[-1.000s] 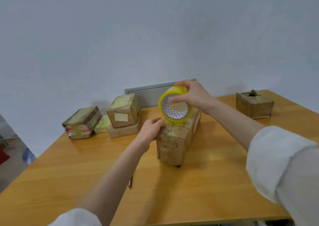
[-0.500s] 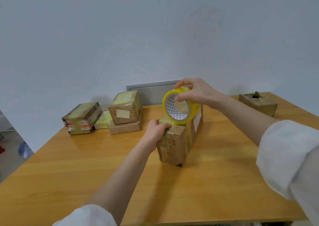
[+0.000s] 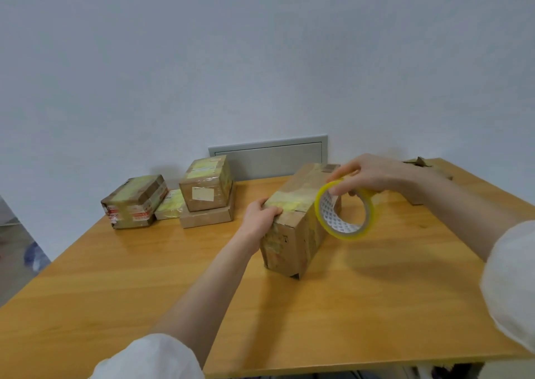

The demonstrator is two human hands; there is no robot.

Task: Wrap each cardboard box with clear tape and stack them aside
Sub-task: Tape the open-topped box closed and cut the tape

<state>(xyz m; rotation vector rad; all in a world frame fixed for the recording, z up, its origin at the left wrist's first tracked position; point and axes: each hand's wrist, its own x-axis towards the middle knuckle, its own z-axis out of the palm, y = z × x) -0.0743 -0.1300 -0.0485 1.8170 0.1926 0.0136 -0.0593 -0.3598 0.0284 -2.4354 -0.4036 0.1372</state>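
Cardboard box point(image 3: 292, 242) stands on the tabletop point(image 3: 376, 291), left hand point(image 3: 259, 219) gripping its near top edge. Right hand point(image 3: 373, 176), pinching the tape roll point(image 3: 335, 222), has swung from above the box down to its right side, so this band is likely half-wrapped.

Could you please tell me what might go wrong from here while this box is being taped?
1. The left hand grips only the near top corner of the box, so a pull from the tape roll might slide or tip it on the table.
2. The right hand holds the roll by its upper rim, tilted beside the box; the tape could go on skewed or wrinkled.
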